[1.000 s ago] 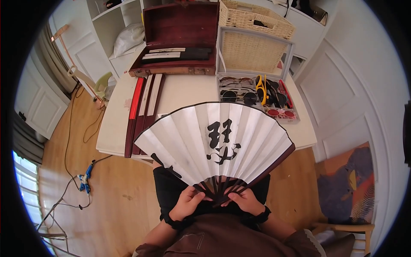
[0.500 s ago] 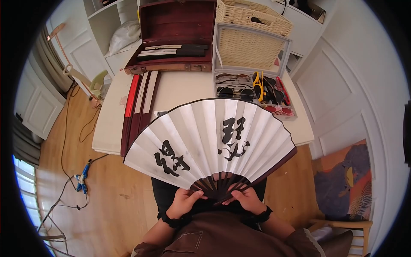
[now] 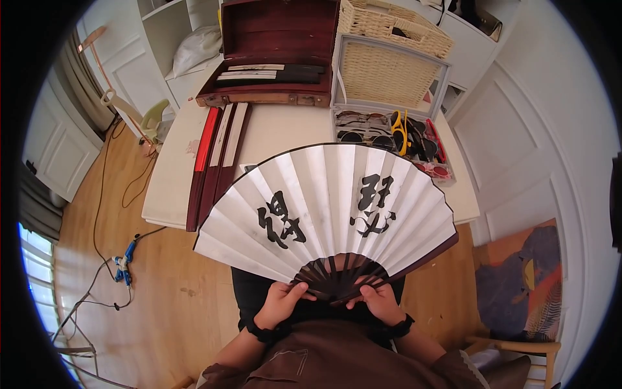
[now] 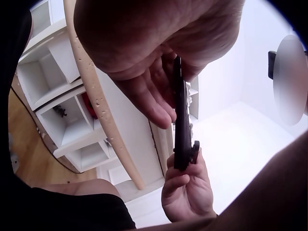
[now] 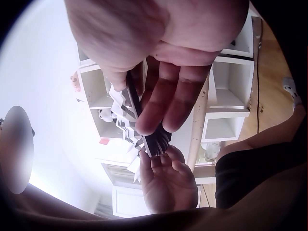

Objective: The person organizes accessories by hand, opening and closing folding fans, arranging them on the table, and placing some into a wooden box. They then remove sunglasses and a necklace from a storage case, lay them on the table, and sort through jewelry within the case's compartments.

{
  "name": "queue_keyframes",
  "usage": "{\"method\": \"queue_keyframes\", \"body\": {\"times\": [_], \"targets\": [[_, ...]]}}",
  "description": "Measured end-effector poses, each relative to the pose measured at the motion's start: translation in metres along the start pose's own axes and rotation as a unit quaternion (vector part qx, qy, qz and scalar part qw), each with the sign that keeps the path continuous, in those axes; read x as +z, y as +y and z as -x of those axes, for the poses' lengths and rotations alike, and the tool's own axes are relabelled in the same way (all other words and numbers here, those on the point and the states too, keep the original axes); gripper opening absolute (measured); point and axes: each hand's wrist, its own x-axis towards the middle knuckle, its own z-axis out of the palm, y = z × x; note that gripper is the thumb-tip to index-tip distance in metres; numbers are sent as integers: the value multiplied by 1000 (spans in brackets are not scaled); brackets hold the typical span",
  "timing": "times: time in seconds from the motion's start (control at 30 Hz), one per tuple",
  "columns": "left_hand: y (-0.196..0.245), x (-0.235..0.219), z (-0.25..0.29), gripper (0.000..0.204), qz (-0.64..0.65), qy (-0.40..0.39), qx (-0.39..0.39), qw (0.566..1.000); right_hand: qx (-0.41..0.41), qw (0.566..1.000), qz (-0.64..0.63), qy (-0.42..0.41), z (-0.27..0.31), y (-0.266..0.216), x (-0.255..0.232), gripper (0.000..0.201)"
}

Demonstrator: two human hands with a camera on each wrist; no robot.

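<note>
A folding fan (image 3: 330, 201) is spread wide in front of me, its white pleated leaf edged in black and bearing two large black brush characters. Dark brown ribs (image 3: 324, 277) fan out from the base. My left hand (image 3: 278, 306) pinches the left end of the ribs, thumb on top. On the other side, my right hand (image 3: 382, 305) pinches the right guard near the base, its thumb also on top. Seen edge-on in the left wrist view, the ribs (image 4: 182, 120) run between both hands. In the right wrist view, zigzag pleats (image 5: 126, 118) show beside the ribs.
On the white table (image 3: 285, 126) lie several folded fans (image 3: 217, 162) at the left. Behind them stands an open red-brown case (image 3: 272, 91) with more folded fans inside. At the right, an open box (image 3: 395, 136) holds several sunglasses. A woven basket (image 3: 395, 26) sits behind it.
The fan has spread further: one character was fully visible at first, then a second came into view on the left. The leaf has turned rightward. Both hands have stayed on the ribs.
</note>
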Motion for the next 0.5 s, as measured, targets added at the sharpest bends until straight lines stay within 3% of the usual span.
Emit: {"method": "queue_keyframes", "body": {"times": [0.17, 0.33, 0.5], "targets": [[7, 2, 1, 22, 17, -2, -9, 1000, -23, 999, 37, 6, 2, 6, -2, 27], [1, -1, 2, 15, 58, 9, 10, 998, -37, 999, -25, 12, 2, 4, 3, 27], [-1, -3, 2, 16, 44, 3, 15, 999, -43, 999, -10, 14, 2, 4, 2, 27]]}}
